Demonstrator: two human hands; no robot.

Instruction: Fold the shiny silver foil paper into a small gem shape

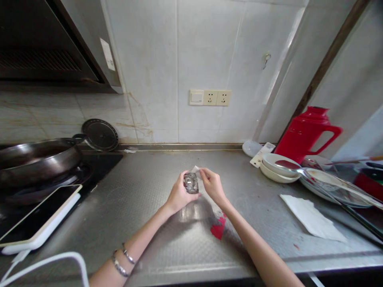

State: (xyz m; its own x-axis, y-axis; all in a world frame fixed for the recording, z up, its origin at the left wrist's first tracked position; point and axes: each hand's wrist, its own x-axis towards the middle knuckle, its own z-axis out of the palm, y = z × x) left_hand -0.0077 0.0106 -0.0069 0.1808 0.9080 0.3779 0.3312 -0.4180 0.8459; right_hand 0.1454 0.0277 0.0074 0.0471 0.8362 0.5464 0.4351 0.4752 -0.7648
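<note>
Scene moderately lit | pale sheen spread across counter (167,249) | soft shadow cast below right hand (212,183) | range hood (44,48) left dark | edges stretched | fine detail smeared

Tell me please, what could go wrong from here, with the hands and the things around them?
The left hand holds the small clear container above the metal countertop; if its grip loosens, the container might drop.
The smartphone appears very near the black cooktop; heat could harm it if a burner were lit.
The white cable loops near the left forearm, which might snag it.
</note>
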